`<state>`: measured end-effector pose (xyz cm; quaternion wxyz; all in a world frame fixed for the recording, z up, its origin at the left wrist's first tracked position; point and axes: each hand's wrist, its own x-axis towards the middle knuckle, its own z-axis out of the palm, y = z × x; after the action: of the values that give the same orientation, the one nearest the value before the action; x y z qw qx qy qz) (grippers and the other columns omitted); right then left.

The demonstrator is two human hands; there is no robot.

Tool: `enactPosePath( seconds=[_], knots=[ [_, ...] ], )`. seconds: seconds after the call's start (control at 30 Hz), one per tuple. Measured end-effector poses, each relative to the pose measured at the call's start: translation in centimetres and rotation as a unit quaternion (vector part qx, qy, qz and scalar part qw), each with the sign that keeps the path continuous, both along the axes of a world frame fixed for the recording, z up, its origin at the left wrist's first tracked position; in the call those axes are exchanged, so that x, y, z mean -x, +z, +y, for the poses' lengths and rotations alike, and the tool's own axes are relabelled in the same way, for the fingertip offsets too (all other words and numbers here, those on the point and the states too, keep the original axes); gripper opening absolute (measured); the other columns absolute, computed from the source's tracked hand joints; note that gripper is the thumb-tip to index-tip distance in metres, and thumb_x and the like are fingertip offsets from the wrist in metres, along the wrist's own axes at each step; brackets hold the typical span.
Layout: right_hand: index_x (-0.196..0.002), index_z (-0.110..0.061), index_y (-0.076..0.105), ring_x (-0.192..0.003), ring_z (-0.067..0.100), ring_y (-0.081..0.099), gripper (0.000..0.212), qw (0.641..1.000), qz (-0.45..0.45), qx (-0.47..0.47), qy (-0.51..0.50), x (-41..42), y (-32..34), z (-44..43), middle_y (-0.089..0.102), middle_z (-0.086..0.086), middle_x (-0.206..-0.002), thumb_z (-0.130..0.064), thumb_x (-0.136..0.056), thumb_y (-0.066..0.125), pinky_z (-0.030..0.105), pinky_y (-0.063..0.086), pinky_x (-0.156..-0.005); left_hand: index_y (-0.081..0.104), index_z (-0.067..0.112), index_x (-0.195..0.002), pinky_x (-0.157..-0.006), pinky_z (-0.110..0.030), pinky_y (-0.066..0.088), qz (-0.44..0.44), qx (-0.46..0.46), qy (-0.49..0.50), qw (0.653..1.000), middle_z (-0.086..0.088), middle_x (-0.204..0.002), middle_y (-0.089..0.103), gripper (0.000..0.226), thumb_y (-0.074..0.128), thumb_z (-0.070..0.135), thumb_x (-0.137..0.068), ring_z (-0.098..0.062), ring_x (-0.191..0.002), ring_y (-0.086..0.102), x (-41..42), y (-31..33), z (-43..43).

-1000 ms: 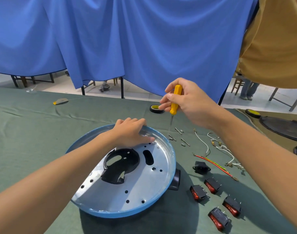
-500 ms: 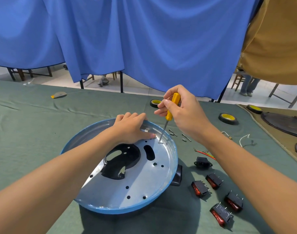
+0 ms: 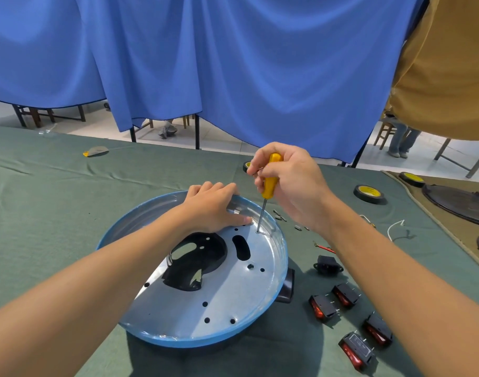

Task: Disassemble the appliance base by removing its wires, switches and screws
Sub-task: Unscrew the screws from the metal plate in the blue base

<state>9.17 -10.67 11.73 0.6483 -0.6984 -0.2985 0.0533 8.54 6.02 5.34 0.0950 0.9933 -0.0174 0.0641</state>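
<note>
Gripping screwdriver [image 3: 269, 180], right hand [image 3: 295, 186], tip in base [image 3: 219, 295] (left hand [image 3: 214, 208] holding rim)

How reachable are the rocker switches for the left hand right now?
Probably yes: the rocker switches lie on open cloth between the base and the right forearm, nothing over them. The left hand, gripping the base's far rim, would only need to cross over the base.

appliance base [image 3: 205, 308]: round, blue rim, bare metal plate, black insert, open side up, mid-worktop [image 3: 56, 213] | switches [image 3: 323, 307]: four, black/red, loose, toward near right corner | screws [image 3: 280, 215]: cluster beside base's far-right rim | red wire [image 3: 324, 247], white wire [image 3: 396, 225]: toward right edge
</note>
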Motion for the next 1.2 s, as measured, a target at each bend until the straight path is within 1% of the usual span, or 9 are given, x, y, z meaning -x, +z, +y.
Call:
enactPosePath(
  seconds=[0.13,0.27,0.37,0.5,0.63,0.7,0.8,0.93,1.2],
  knots=[
    [-0.061,-0.011,0.041,-0.049,0.015,0.029,0.009,0.99,0.087,-0.107,0.032,0.6,-0.3,1.2,0.04,0.005,-0.055,-0.011,-0.068,0.045,0.028,0.028,-0.047,0.038,0.034,-0.104,-0.09,-0.036,0.024,0.0,0.004,0.002,1.0,0.007,-0.1,0.045,0.046,0.051,0.072,-0.082,-0.018,-0.099,0.037,0.0,-0.1,0.0],
    [-0.05,-0.019,0.028,-0.043,0.015,0.017,0.041,0.984,0.107,-0.141,-0.02,0.6,-0.5,2.5,0.024,-0.002,-0.047,-0.027,-0.085,0.049,0.023,0.019,-0.041,0.038,0.034,-0.102,-0.088,-0.034,0.022,-0.006,0.009,0.004,1.0,0.008,-0.097,0.044,0.044,0.052,0.071,-0.081,-0.018,-0.099,0.037,-0.2,-0.2,0.1],
    [-0.044,-0.022,0.026,-0.038,0.014,0.016,0.055,0.989,0.103,-0.106,-0.006,0.4,-0.3,3.0,0.021,-0.005,-0.042,-0.029,-0.095,0.047,0.019,0.018,-0.038,0.042,0.032,-0.105,-0.088,-0.033,0.021,-0.006,0.015,0.004,1.0,0.008,-0.097,0.045,0.047,0.052,0.071,-0.081,-0.018,-0.1,0.037,-0.3,-0.3,0.2],
    [-0.043,-0.022,0.026,-0.04,0.015,0.013,0.062,0.976,0.13,-0.006,0.175,-0.8,0.5,1.8,0.018,-0.005,-0.042,-0.043,-0.1,0.042,0.027,0.01,-0.044,0.044,0.028,-0.114,-0.091,-0.034,0.021,-0.002,0.011,-0.001,1.0,0.007,-0.097,0.044,0.055,0.05,0.072,-0.082,-0.019,-0.103,0.037,-0.2,-0.3,0.2],
    [-0.052,-0.011,0.048,-0.043,0.02,0.034,0.057,0.986,0.087,0.007,0.141,-0.6,0.7,2.0,0.038,0.005,-0.046,-0.037,-0.103,0.04,0.029,0.03,-0.047,0.044,0.029,-0.109,-0.094,-0.036,0.024,-0.001,0.013,-0.002,1.0,0.007,-0.098,0.045,0.05,0.05,0.072,-0.082,-0.019,-0.104,0.038,-0.1,-0.2,0.2],
    [-0.065,-0.008,0.056,-0.062,0.024,0.054,0.051,0.987,-0.055,0.149,0.025,-0.6,1.5,2.1,0.057,0.009,-0.065,-0.036,-0.103,0.037,0.037,0.046,-0.064,0.044,0.031,-0.111,-0.095,-0.037,0.025,-0.001,0.016,-0.005,1.0,0.007,-0.101,0.047,0.05,0.05,0.071,-0.082,-0.02,-0.105,0.039,0.0,-0.1,0.2],
    [-0.065,-0.009,0.049,-0.073,0.027,0.051,0.054,0.873,-0.223,0.42,-0.107,-0.8,3.6,1.6,0.056,0.008,-0.07,-0.045,-0.1,0.031,0.04,0.039,-0.062,0.04,0.033,-0.104,-0.092,-0.036,0.025,-0.005,0.014,-0.004,1.0,0.007,-0.1,0.046,0.046,0.051,0.071,-0.082,-0.018,-0.102,0.038,0.2,-0.1,0.1],
    [-0.05,-0.014,0.06,-0.045,0.015,0.048,0.048,0.755,-0.231,0.61,-0.071,-1.0,6.1,0.7,0.053,-0.006,-0.036,-0.043,-0.088,0.05,0.024,0.034,-0.048,0.038,0.034,-0.103,-0.092,-0.035,0.025,-0.002,0.012,-0.006,1.0,0.008,-0.099,0.045,0.045,0.051,0.072,-0.082,-0.017,-0.1,0.037,0.1,-0.1,0.1],
    [-0.056,-0.008,0.064,-0.04,0.016,0.041,0.04,0.748,-0.158,0.642,0.059,-1.3,6.8,1.7,0.056,0.0,-0.045,-0.034,-0.086,0.065,0.019,0.038,-0.044,0.045,0.03,-0.116,-0.092,-0.037,0.024,-0.001,0.01,0.004,1.0,0.007,-0.101,0.045,0.055,0.051,0.073,-0.081,-0.017,-0.101,0.035,0.0,-0.1,0.0]
  ],
)
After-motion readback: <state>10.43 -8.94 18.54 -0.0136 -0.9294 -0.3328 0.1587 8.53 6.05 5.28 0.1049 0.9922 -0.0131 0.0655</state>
